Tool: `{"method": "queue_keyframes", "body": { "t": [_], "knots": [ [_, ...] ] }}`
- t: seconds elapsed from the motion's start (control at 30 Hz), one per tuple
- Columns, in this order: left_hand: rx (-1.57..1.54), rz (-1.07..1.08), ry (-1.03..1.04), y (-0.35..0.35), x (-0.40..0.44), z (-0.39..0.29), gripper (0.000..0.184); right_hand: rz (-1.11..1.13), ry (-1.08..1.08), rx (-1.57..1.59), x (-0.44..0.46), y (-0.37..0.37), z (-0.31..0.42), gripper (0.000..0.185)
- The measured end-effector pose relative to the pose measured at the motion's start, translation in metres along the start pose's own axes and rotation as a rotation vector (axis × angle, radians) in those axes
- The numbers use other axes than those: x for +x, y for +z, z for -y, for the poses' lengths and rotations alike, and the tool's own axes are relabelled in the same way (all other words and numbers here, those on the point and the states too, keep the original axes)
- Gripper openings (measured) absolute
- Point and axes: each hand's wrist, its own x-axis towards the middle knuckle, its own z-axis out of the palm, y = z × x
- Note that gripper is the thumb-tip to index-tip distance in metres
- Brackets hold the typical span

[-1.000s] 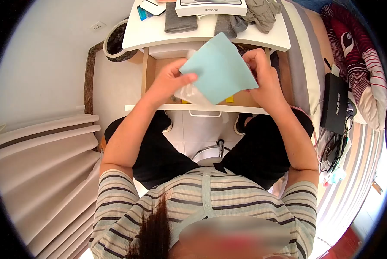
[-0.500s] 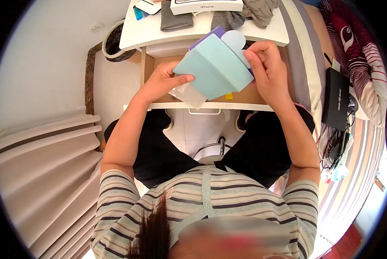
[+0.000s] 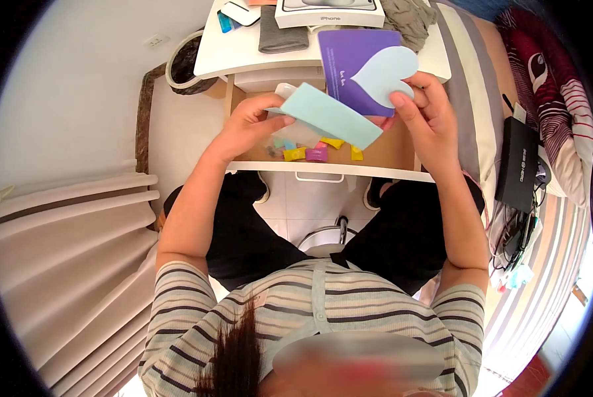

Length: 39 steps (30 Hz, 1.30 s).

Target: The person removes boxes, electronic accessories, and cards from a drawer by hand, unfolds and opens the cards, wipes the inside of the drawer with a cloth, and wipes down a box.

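Observation:
My left hand (image 3: pixel 251 129) is closed on a pale teal folded card or envelope (image 3: pixel 333 114), which tilts down to the right over the open drawer (image 3: pixel 392 153). Between the thumb and fingers of my right hand (image 3: pixel 432 122) are a pale blue heart-shaped card (image 3: pixel 386 74) and a purple card (image 3: pixel 339 47) with small white print. The heart lies over the purple card. Below the teal card, several small wrapped pieces, like a purple one (image 3: pixel 316 154) and a yellow one (image 3: pixel 294 154), lie in the drawer. Something translucent shows near my left fingers.
On the white desk (image 3: pixel 227 56) above the drawer are an iPhone box (image 3: pixel 329 16), a folded grey cloth (image 3: pixel 282 32) and a crumpled cloth (image 3: pixel 409 23). A waste bin (image 3: pixel 185 63) stands at the left. A bed with a black box (image 3: pixel 516 162) and cables is on the right.
My right hand has drawn the purple card and the heart out to the upper right, away from the teal one. The teal card has tilted, and the wrapped pieces in the drawer now show.

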Motion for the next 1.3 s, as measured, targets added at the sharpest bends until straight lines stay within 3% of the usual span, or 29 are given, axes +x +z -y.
{"method": "queue_keyframes", "body": {
  "t": [0.13,0.2,0.27,0.37,0.47,0.63,0.8,1.03,1.2,1.3],
  "knots": [
    [0.229,0.023,0.15,-0.003,0.001,0.0,0.026,0.033,-0.143,-0.077,0.0,-0.001,-0.009,0.017],
    [0.474,-0.081,0.345,0.0,0.001,-0.001,0.035,0.102,-0.281,-0.018,0.003,-0.001,-0.012,0.021],
    [0.511,-0.105,0.387,0.001,0.0,-0.004,0.037,0.09,-0.245,-0.075,0.008,-0.004,-0.016,0.023],
    [0.562,-0.128,0.44,0.002,-0.001,-0.004,0.04,-0.002,-0.375,-0.133,0.013,-0.001,-0.018,0.015],
    [0.568,-0.122,0.45,0.001,-0.002,-0.003,0.04,0.036,-0.208,-0.057,0.009,-0.005,-0.019,0.014],
    [0.637,-0.139,0.472,0.006,-0.005,-0.007,0.038,0.079,-0.198,-0.008,0.009,-0.006,-0.021,0.012],
    [0.771,-0.165,0.665,0.013,-0.003,-0.013,0.039,0.092,-0.191,0.018,0.009,-0.006,-0.02,0.011],
    [0.831,-0.094,0.683,0.023,-0.005,-0.011,0.039,0.199,-0.084,0.085,0.009,-0.006,-0.02,0.01],
    [0.929,-0.175,0.781,0.025,-0.006,-0.014,0.039,0.258,-0.044,0.097,0.009,-0.009,-0.023,0.015],
    [0.856,-0.274,0.739,0.025,-0.007,-0.012,0.038,0.342,0.013,0.098,0.008,-0.01,-0.023,0.015]
  ]
}}
